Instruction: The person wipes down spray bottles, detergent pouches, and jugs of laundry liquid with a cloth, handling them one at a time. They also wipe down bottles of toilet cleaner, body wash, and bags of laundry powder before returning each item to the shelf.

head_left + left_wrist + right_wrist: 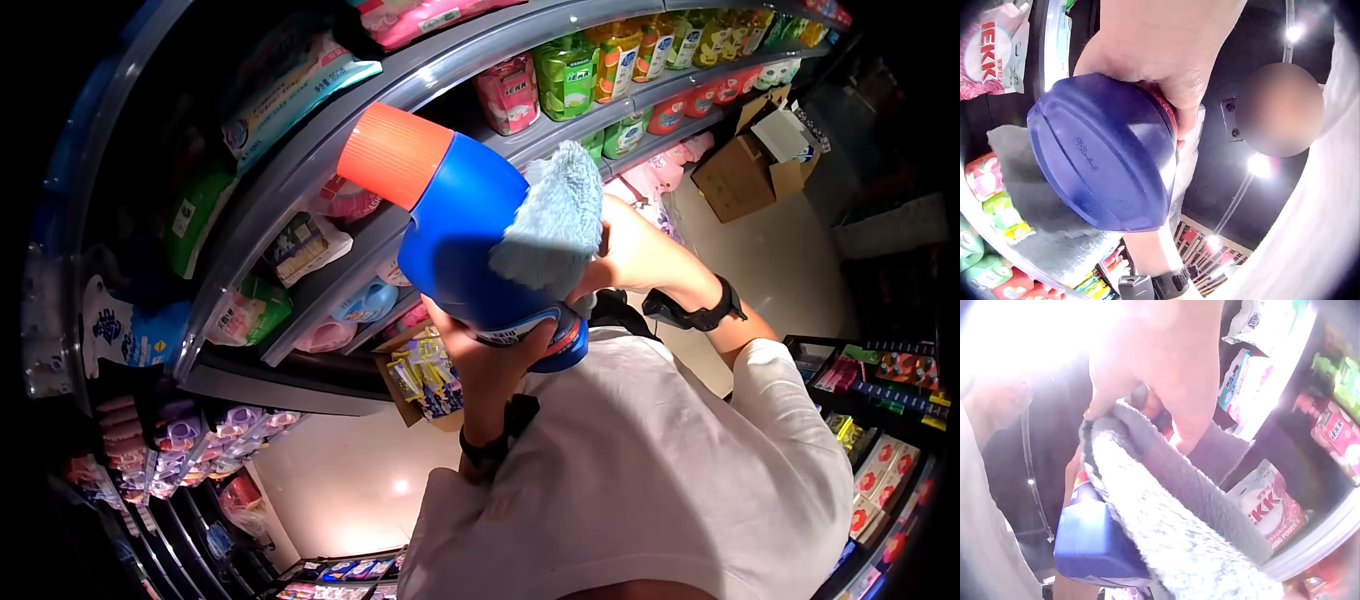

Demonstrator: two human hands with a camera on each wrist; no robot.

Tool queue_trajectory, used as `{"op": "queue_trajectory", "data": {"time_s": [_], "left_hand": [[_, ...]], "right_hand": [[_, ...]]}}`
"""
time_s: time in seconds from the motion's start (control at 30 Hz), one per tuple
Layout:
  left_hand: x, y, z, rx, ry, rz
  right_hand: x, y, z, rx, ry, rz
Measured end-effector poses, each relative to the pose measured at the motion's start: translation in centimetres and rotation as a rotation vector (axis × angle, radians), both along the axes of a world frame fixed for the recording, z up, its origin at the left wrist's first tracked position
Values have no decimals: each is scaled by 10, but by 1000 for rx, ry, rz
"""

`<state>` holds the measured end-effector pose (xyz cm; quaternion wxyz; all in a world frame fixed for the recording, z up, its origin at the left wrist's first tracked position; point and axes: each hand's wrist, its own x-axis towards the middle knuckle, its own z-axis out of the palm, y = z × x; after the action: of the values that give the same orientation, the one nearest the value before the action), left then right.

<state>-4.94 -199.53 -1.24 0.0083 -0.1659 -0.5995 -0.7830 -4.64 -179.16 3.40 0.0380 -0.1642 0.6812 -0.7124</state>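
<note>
A large blue bottle [460, 225] with an orange-red cap [395, 155] is held up in front of the body, tilted so the cap points to the upper left. My left hand [488, 355] grips it near its base, fingers and thumb around the label. In the left wrist view the bottle's flat bottom [1100, 156] faces the camera. A fluffy grey-blue cloth [555, 220] lies against the bottle's side. My right hand [628, 245] holds this cloth; in the right wrist view the folded cloth [1160, 506] hangs from the fingers beside the bottle.
Curved shelves [560, 130] with several soap bottles and detergent bags run along the far side and left. An open cardboard box [740, 175] stands on the floor at the right. Another box of yellow packets [430, 375] sits below the left forearm. More racks [880, 470] stand at the right.
</note>
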Motion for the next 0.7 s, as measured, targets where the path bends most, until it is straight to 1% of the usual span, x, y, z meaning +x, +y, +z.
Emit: {"op": "queue_trajectory", "data": {"time_s": [0.03, 0.07, 0.1, 0.13, 0.17, 0.2, 0.23, 0.27, 0.3, 0.33, 0.37, 0.4, 0.43, 0.47, 0.5, 0.53, 0.57, 0.6, 0.63, 0.67, 0.7], "left_hand": [[-1, 0, 0, 6, 35, 3], [-2, 0, 1, 7, 40, 6], [-2, -1, 4, -130, 106, 35], [-2, -1, 7, -268, 169, 67], [-1, -2, 8, -408, 229, 98], [-2, -1, 4, -301, 79, 72], [-3, -1, 5, -298, 83, 76], [-5, -1, 6, -378, 93, 100], [-7, -1, 7, -458, 101, 123], [-8, -2, 7, -413, 90, 97], [-7, 1, 8, -336, -3, 70], [-5, 3, 9, -357, -50, 92], [-4, 4, 9, -379, -98, 115], [-8, 3, -1, -393, -19, 124], [-10, 3, -3, -389, -19, 132], [-11, 4, -3, -345, -82, 110], [-11, 4, -5, -299, -147, 88], [-14, 3, -21, -336, -97, 141], [-17, 2, -31, -300, -71, 150], [-22, 1, -40, -245, 15, 143], [-28, 0, -51, -187, 99, 142]], "right_hand": [[-3, -1, 1, -17, -80, 56], [-5, -6, -6, -59, -12, 81], [-8, -12, -17, -101, 55, 109], [-12, -15, -20, 120, 236, 94], [-13, -17, -21, 119, 238, 100], [-15, -21, -21, 131, 249, 79], [-18, -23, -20, 145, 263, 57], [-19, -24, -22, 245, 401, -40], [-16, -29, -23, 248, 403, -37], [-13, -36, -25, 109, 293, -125], [-12, -43, -26, -28, 178, -209], [-15, -48, -28, -175, 69, -233], [-18, -54, -26, -170, 63, -224], [-23, -61, -23, -282, 100, -273], [-26, -63, -19, -395, 141, -322], [-23, -61, -6, -346, 39, -275], [-22, -61, -1, -344, 36, -266], [-20, -62, 1, -286, 4, -263], [-17, -63, 4, -226, -31, -258], [-11, -57, 13, -116, -147, -135], [-9, -52, 6, -102, -158, -113]]}}
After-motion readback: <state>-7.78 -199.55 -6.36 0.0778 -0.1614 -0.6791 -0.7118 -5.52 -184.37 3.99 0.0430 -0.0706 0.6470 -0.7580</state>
